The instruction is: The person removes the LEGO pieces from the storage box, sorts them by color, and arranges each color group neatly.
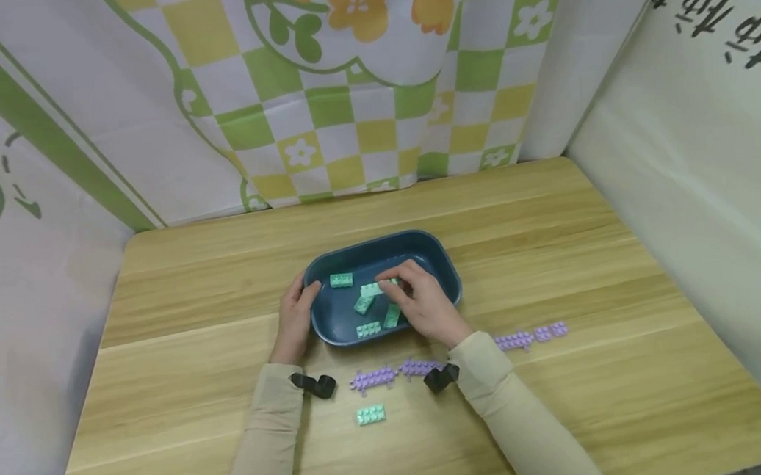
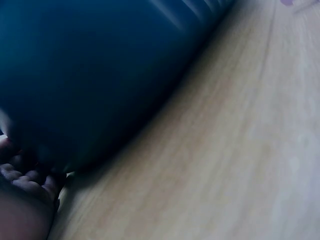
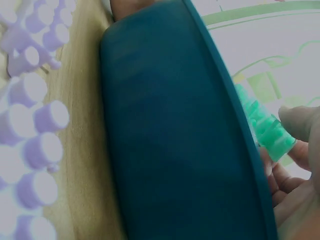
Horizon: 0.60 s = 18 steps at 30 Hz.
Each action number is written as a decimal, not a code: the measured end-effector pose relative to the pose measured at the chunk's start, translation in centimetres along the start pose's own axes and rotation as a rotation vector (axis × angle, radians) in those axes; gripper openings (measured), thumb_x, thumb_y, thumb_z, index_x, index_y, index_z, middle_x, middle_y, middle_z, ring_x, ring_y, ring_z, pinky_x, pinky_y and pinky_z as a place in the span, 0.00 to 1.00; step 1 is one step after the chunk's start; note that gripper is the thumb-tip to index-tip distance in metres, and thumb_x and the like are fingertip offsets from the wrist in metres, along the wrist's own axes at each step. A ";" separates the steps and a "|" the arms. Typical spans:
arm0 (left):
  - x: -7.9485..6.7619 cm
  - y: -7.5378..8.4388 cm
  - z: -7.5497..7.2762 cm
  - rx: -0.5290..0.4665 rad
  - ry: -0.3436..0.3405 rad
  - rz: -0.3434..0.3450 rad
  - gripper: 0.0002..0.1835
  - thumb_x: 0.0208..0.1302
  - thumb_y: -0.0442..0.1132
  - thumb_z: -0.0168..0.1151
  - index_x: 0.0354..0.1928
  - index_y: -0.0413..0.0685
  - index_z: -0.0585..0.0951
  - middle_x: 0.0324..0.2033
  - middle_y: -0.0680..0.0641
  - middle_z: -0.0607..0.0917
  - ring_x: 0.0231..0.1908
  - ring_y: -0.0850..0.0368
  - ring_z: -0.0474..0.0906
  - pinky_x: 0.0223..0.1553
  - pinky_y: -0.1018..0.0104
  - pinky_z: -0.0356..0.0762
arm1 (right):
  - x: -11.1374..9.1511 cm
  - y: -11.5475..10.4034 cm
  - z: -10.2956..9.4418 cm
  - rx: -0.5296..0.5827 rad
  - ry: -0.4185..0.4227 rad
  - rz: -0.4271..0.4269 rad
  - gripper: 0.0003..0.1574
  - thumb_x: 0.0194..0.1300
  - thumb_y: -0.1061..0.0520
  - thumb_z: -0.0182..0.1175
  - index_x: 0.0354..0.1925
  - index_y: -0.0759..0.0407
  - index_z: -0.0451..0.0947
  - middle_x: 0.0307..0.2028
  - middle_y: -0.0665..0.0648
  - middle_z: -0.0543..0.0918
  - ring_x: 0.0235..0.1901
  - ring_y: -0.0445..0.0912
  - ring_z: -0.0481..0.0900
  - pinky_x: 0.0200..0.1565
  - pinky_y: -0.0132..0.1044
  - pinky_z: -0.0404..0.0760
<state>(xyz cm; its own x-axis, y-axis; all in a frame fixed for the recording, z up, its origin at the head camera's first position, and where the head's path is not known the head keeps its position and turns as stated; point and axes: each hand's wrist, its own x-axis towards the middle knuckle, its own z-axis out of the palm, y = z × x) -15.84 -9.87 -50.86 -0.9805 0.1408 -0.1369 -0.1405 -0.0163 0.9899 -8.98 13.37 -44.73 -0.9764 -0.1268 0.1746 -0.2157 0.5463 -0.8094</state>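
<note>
A dark blue tub (image 1: 381, 249) sits at the middle of the wooden table. My left hand (image 1: 292, 323) grips its left end, thumb over the rim and the other fingers outside; in the left wrist view those fingers (image 2: 30, 182) show dimly beneath the wall. Over the tub, my right hand (image 1: 428, 304) pinches a mint-green toy brick (image 1: 371, 290) between thumb and fingers. The right wrist view shows this studded brick (image 3: 267, 127) just beyond the rim. Several more green bricks (image 1: 341, 280) lie scattered on the tub floor.
Purple studded pieces (image 1: 373, 378) lie in a row in front of the tub, running to the right past my right wrist. One green brick (image 1: 370, 415) lies nearer to me. A checkered cloth (image 1: 360, 136) hangs along the table's back edge.
</note>
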 end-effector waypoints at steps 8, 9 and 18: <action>0.1 -0.3 -0.1 -0.005 0.007 -0.006 0.25 0.72 0.43 0.52 0.68 0.46 0.69 0.67 0.46 0.70 0.69 0.54 0.61 0.69 0.61 0.57 | -1.4 -0.6 -0.3 0.085 0.077 -0.095 0.11 0.61 0.52 0.67 0.43 0.50 0.80 0.43 0.45 0.80 0.42 0.40 0.78 0.45 0.40 0.82; 0.1 -0.3 -0.1 -0.006 0.008 -0.003 0.25 0.72 0.43 0.52 0.68 0.46 0.70 0.67 0.46 0.70 0.69 0.54 0.61 0.69 0.61 0.57 | -1.6 -0.7 -0.4 0.093 0.079 -0.109 0.12 0.60 0.53 0.68 0.43 0.51 0.80 0.43 0.46 0.81 0.42 0.41 0.79 0.46 0.42 0.82; 0.4 -0.5 -0.2 -0.015 -0.018 0.007 0.25 0.72 0.46 0.53 0.67 0.48 0.71 0.66 0.48 0.71 0.68 0.56 0.62 0.69 0.62 0.57 | -4.6 -2.3 -1.5 -0.015 0.012 -0.162 0.15 0.68 0.59 0.60 0.53 0.56 0.75 0.47 0.48 0.76 0.44 0.40 0.76 0.44 0.37 0.80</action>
<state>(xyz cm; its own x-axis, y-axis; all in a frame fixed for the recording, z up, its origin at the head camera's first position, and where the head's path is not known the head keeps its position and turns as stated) -16.19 -10.05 -51.41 -0.9788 0.1587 -0.1294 -0.1361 -0.0318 0.9902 -4.03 13.90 -42.81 -0.9288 -0.2049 0.3089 -0.3706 0.5320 -0.7614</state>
